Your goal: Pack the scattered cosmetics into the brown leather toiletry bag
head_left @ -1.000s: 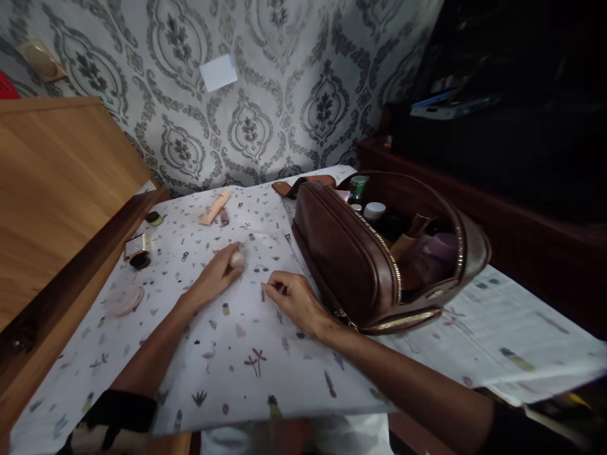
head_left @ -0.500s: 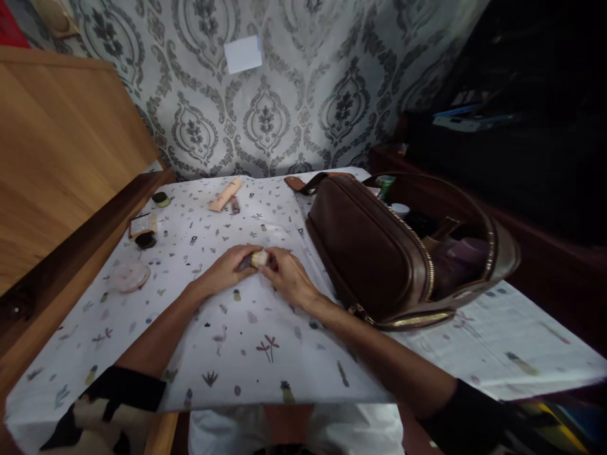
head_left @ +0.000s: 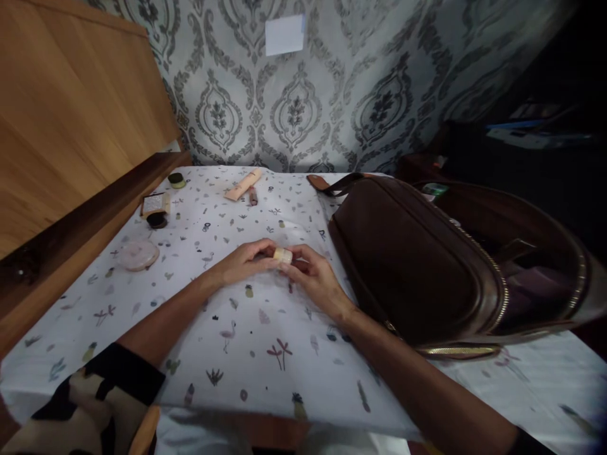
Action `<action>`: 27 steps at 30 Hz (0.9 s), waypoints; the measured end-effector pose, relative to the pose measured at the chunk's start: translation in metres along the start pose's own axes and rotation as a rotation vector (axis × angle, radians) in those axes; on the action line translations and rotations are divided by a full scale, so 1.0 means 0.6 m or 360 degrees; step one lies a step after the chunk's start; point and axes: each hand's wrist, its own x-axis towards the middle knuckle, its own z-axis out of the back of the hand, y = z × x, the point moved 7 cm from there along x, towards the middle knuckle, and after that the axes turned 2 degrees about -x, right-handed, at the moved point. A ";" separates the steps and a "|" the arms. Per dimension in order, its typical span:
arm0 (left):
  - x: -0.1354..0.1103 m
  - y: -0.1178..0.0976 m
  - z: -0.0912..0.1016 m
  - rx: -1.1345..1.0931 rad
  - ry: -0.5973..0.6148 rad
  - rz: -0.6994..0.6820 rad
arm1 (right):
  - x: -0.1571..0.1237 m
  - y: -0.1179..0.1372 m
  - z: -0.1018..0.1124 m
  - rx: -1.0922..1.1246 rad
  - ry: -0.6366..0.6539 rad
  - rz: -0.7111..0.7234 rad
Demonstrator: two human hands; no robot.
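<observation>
Both hands meet over the middle of the patterned white cloth (head_left: 246, 354). My left hand (head_left: 244, 262) and my right hand (head_left: 315, 278) are closed together on a small cream-coloured cosmetic piece (head_left: 282, 255), fingertips pinching it from either side. Just right of my right hand lies an open brown leather toiletry bag (head_left: 417, 265) with a gold zip; bottles show dimly inside it.
On the cloth at the back left lie a peach tube (head_left: 243, 184), a small dark stick (head_left: 253, 196), a green-topped pot (head_left: 177, 180), a square compact (head_left: 154, 205), a black cap (head_left: 156, 220) and a round pink compact (head_left: 138, 256). A wooden headboard (head_left: 71, 114) rises left; damask wallpaper behind.
A second ago my hands were apart, the left holding the cream piece, the right pinching something small. They came together on the piece. The view shifted right and closer to the bag.
</observation>
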 end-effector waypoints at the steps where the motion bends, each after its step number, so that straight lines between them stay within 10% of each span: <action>1: 0.000 0.001 0.000 -0.0002 -0.0005 0.0009 | -0.001 0.003 0.000 -0.0020 -0.0012 0.0022; 27: 0.002 0.005 -0.003 -0.0317 -0.0162 -0.0005 | -0.001 0.007 0.008 -0.0019 -0.0115 0.0165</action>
